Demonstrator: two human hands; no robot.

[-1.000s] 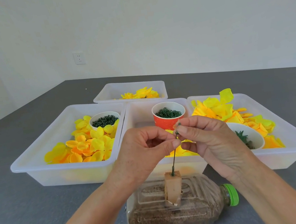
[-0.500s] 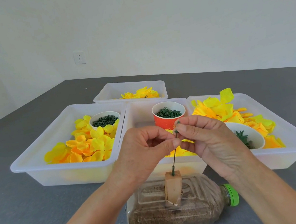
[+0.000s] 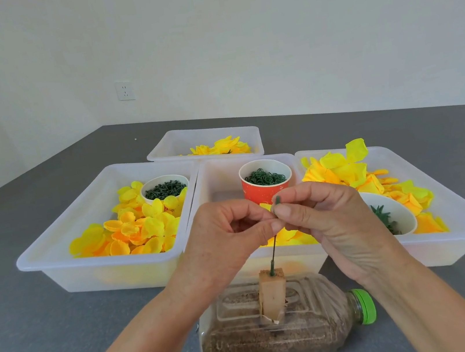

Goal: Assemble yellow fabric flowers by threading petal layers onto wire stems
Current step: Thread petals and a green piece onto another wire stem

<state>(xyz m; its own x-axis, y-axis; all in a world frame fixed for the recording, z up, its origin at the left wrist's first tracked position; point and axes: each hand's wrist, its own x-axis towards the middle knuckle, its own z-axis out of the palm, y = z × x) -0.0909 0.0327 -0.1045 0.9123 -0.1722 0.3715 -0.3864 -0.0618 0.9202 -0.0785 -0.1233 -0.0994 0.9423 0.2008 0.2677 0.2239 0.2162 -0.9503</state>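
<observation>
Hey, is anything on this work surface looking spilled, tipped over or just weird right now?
Nothing looks spilled. The one oddity is the plastic bottle lying on its side, filled with brown grains, a tan block set into its wall as a stand for the green wire stem. It looks deliberate.

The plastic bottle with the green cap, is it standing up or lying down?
Lying down: the bottle rests on its side, green cap pointing right.
</observation>
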